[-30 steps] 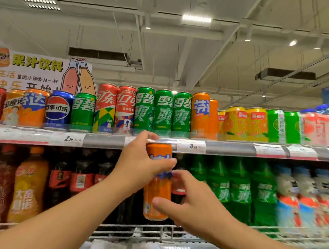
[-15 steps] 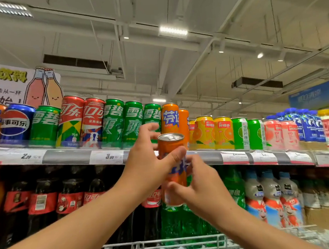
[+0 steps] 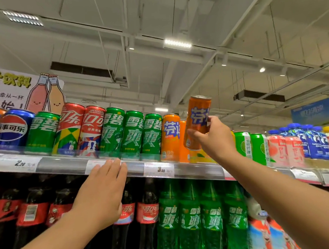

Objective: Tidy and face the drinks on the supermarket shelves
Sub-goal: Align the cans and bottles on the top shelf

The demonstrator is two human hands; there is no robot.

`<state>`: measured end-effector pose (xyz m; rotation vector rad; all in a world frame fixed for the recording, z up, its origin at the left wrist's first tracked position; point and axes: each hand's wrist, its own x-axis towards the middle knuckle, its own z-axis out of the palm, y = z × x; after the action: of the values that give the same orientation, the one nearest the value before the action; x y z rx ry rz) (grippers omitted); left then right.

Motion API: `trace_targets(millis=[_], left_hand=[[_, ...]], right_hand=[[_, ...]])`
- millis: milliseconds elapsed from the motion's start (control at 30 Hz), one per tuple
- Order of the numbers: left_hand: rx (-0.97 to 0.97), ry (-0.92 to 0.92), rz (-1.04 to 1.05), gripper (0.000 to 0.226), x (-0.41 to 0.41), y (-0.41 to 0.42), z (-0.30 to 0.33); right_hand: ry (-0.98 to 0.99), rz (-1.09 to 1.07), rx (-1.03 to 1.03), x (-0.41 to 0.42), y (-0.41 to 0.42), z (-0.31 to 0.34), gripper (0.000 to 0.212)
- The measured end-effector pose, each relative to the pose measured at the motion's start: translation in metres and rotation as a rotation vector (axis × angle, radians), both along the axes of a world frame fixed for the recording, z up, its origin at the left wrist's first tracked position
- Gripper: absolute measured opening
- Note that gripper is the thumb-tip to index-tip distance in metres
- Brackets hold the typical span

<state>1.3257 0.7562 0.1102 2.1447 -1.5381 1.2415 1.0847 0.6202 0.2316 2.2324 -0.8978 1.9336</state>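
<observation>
My right hand (image 3: 212, 138) grasps the orange can (image 3: 197, 122) low on its body, thumb below and fingers (image 3: 210, 119) over the label, so I can hold it upright above the top shelf (image 3: 65, 164). I keep it raised, apart from the row, near the two orange cans (image 3: 170, 136) of the same kind; I think it belongs beside them, label to the front. My left hand (image 3: 101, 189) is released and flat, holding nothing, its fingertips at the shelf edge. The can is sealed. Below stand green bottles (image 3: 201, 217) and dark cola bottles (image 3: 146, 213), all full.
</observation>
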Motion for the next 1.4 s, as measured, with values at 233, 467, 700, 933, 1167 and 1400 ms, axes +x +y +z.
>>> trace_targets(millis=[233,467,700,933,1167,1400], left_hand=[[-0.008,0.013,0.029,0.083,-0.002,-0.004,-0.003],[-0.005,-0.028,0.053,0.086,0.001,-0.007,-0.007],[-0.022,-0.023,0.032,0.087,0.003,-0.01,-0.01],[-0.017,-0.037,0.056,0.096,0.003,-0.011,-0.012],[0.006,0.045,-0.002,0.103,0.001,0.001,-0.025],[0.213,0.297,-0.021,0.081,-0.011,0.022,-0.177]], right_hand=[[0.043,-0.092,0.049,0.015,-0.019,-0.01,0.033],[0.088,-0.176,0.145,0.025,-0.018,-0.018,0.043],[0.167,-0.292,0.183,0.032,-0.016,-0.017,0.048],[0.138,-0.272,0.093,0.034,-0.015,-0.049,0.041],[0.376,-0.049,-0.163,0.031,0.021,-0.173,0.055],[0.805,-0.046,-0.002,0.033,0.026,-0.314,0.057]])
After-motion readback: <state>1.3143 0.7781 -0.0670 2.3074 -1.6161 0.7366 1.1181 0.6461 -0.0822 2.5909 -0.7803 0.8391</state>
